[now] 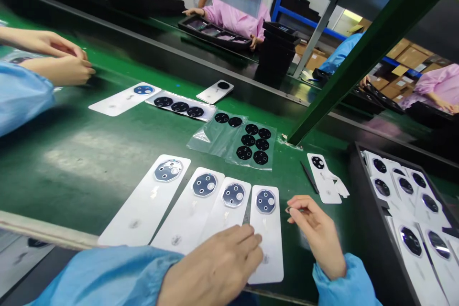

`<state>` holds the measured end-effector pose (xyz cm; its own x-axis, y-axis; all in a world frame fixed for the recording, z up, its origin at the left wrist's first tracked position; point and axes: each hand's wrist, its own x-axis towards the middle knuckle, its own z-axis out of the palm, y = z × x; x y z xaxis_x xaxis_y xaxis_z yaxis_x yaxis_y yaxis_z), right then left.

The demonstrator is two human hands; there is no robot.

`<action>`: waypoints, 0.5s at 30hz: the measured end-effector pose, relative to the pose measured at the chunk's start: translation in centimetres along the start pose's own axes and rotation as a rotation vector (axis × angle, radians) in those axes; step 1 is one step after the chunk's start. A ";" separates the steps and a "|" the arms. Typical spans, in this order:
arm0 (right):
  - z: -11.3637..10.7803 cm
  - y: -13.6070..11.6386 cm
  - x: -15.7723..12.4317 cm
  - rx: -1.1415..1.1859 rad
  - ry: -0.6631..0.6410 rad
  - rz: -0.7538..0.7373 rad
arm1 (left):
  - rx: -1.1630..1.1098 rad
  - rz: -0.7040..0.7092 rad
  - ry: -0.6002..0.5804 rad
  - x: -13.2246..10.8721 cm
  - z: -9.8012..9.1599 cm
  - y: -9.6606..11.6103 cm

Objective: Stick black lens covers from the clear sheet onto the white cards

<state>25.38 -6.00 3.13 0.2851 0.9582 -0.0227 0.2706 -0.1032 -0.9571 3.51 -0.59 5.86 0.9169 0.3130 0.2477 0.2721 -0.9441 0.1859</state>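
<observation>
4 white panels [190, 213] lie near the left hand [217, 263] and right hand [318, 232], whose grips I cannot tell.

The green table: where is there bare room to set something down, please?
Widest: the table left of the front panels, below the upper-left panel. Smaller: between the right bag and tweezers. Crowded: front panels under the left hand, and the tray.

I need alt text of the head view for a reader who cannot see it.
A person's left hand is over a row of four white panels with dark octagonal discs on a green bench; the right hand is beside them. Clear bags with black pieces lie beyond, a black tray at right.
</observation>
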 end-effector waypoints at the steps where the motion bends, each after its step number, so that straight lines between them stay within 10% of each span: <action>1: 0.3 0.5 0.4 -0.042 -0.011 0.009 | 0.065 0.017 0.027 0.3 0.6 -0.4; 15: 1.8 2.2 0.8 -0.299 -0.019 -0.208 | 0.144 0.127 0.190 1.9 4.5 -2.7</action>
<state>24.56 -5.00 0.47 0.1791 0.9714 0.1558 0.5789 0.0240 -0.8151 5.79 2.10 1.58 0.8788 0.1919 0.4369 0.2093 -0.9778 0.0084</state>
